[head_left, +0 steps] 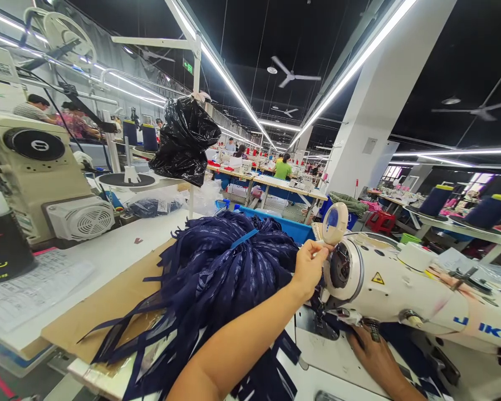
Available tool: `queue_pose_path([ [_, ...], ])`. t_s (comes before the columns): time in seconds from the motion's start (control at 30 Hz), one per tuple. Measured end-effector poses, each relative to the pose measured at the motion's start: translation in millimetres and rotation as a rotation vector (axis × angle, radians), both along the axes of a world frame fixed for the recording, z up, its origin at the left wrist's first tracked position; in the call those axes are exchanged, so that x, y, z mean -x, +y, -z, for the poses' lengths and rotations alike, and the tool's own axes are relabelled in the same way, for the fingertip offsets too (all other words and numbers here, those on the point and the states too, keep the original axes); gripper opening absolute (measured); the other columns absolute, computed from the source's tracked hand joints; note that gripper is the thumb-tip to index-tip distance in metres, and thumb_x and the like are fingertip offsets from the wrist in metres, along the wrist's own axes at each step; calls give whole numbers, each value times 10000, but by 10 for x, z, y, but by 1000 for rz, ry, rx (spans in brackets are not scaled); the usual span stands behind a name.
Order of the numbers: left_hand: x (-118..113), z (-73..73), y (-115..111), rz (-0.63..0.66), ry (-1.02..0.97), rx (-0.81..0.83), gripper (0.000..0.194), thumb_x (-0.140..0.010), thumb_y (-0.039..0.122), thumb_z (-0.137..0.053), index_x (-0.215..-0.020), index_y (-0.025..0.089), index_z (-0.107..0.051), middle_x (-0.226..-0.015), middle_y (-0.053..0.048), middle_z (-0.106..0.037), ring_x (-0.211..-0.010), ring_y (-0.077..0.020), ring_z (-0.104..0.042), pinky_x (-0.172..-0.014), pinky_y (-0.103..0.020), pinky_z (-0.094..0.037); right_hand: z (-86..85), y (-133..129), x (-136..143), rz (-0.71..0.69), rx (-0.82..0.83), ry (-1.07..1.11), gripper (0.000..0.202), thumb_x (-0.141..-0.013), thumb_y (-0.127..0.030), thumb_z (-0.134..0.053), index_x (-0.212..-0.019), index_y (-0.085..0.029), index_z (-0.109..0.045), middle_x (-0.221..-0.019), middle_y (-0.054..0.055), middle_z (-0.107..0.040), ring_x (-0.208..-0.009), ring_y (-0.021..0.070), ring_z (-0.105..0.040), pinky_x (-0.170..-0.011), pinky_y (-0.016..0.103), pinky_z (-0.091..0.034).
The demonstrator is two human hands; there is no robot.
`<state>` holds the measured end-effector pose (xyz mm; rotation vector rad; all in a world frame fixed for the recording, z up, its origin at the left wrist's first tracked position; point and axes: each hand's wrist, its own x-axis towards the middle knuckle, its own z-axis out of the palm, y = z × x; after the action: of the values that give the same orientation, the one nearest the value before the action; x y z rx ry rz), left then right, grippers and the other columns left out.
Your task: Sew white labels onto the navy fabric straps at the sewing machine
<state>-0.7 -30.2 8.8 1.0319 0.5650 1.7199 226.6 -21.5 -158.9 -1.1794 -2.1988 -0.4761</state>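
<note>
Navy-blue fabric strips [234, 273] lie in a big loose bundle on a flat brown cardboard sheet [87, 312], their ends trailing past its near edge — a bright blue band [244, 239] crosses their top. Our left hand [309, 267], fingers bent toward the thumb, is at the rounded end of the cream-white sewing machine [401, 278], just below a round pale disc [334, 223]; we cannot tell whether it grips anything. Our right hand [373, 356] lies low beneath the machine's arm, beside dark navy cloth [404, 334] — open or closed, we cannot tell.
</note>
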Motion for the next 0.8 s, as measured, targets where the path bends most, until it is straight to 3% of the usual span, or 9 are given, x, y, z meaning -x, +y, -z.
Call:
queue_pose_path([
  [0.13, 16, -113, 49, 139, 165, -8, 188, -700, 150, -559, -579, 167, -416, -478, 70, -453, -510, -75, -456, -624, -216, -358, -11, -12, 30, 8, -11, -43, 396, -856, -406, -274, -786, -221, -617, -804, 83, -667, -673, 210, -617, -615, 330, -509],
  [0.27, 50, -186, 130, 197, 295, 73, 212, -694, 116, -549, -558, 166, -394, -437, 82, -419, -461, -69, -446, -562, -201, -337, -26, -25, 54, 35, -29, -35, 383, -859, -378, -277, -840, -190, -609, -779, 99, -666, -686, 221, -624, -623, 353, -518],
  [0.37, 101, -169, 104, 201, 342, 69, 199, -737, 202, -520, -570, 173, -415, -421, 81, -397, -438, -83, -446, -561, -222, -365, -49, -32, 62, 7, -12, -20, 362, -860, -366, -283, -843, -185, -597, -777, 98, -668, -678, 216, -628, -632, 357, -521],
  [0.47, 157, -101, 23, -48, 461, -51, 202, -792, 263, -438, -645, 168, -540, -544, 21, -519, -587, -126, -526, -667, -264, -409, -75, -33, 70, -22, -16, -19, 348, -863, -356, -289, -850, -182, -590, -783, 99, -669, -699, 217, -632, -639, 352, -524],
  [0.57, 155, -42, -48, -356, 749, -211, 230, -801, 249, -433, -894, 205, -639, -906, -36, -605, -908, -179, -528, -832, -307, -369, -83, -27, 75, -23, -35, -14, 359, -863, -370, -288, -844, -181, -592, -787, 105, -669, -711, 225, -632, -642, 356, -525],
  [0.67, 87, -25, -81, -418, 1020, -254, 304, -829, 278, -419, -1084, 268, -584, -1091, -44, -549, -1030, -204, -464, -863, -347, -337, -69, -23, 71, -14, -38, -6, 375, -863, -389, -287, -844, -178, -596, -807, 112, -669, -724, 227, -631, -655, 360, -524],
  [0.8, 10, -29, -97, -488, 1178, -195, 331, -872, 293, -354, -1147, 274, -537, -1075, -57, -543, -997, -218, -456, -816, -372, -332, -32, -25, 59, 2, 9, -10, 370, -858, -383, -282, -853, -195, -600, -831, 103, -669, -739, 226, -629, -682, 373, -517],
])
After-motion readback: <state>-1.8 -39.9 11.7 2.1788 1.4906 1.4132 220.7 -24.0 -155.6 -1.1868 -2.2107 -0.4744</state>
